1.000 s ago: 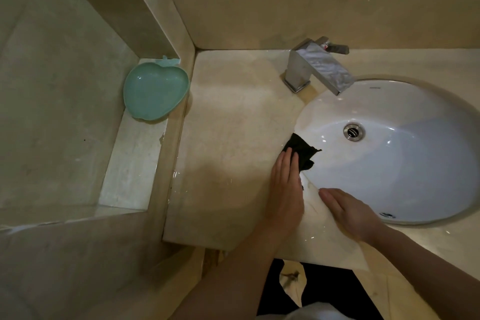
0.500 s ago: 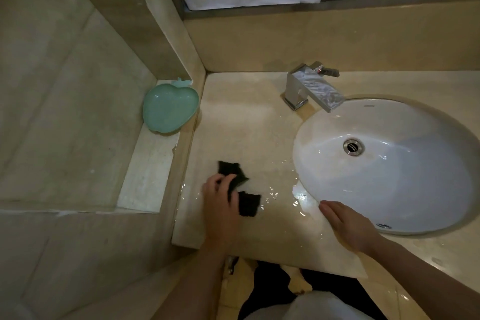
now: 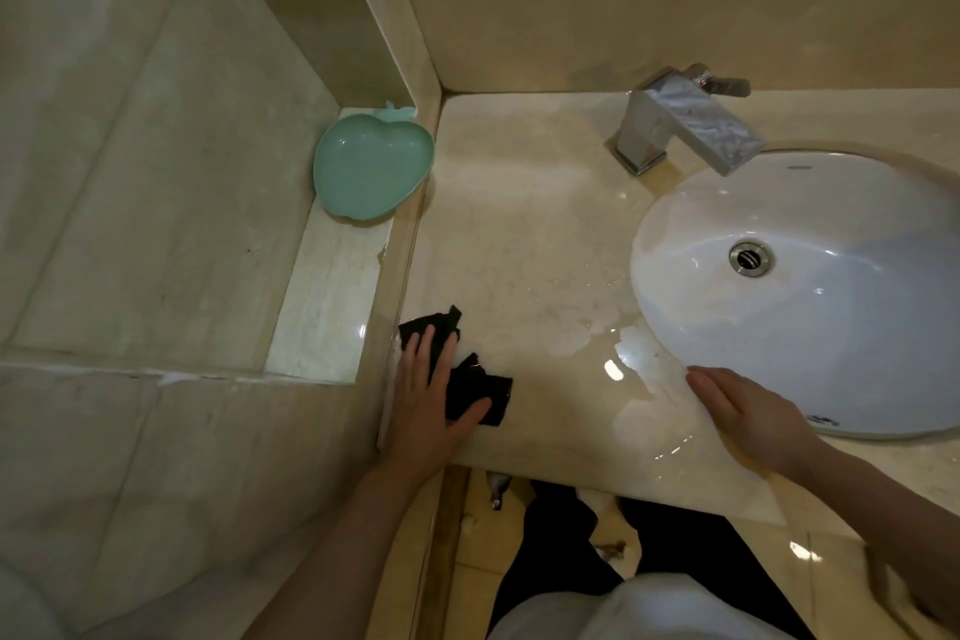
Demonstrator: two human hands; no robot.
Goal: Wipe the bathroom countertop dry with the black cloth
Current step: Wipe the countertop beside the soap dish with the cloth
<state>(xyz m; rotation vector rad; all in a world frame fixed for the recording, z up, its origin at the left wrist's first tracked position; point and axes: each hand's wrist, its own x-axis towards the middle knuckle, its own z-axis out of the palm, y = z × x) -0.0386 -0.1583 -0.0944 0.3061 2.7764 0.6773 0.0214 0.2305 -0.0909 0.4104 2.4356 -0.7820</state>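
We pressed our left hand (image 3: 434, 398), fingers flat, on the crumpled black cloth (image 3: 470, 387) at the wet beige marble table's (image 3: 524, 244) left edge, mopping; our right hand (image 3: 748, 413) rested open, bracing us.

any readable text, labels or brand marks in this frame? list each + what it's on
No text here is legible.
Small dark mark on the sink rim behind the drain: too small to read.
Dark mark on the sink's front rim near the right hand: blurred, unreadable.
Faucet, green dish, black cloth: no lettering visible.
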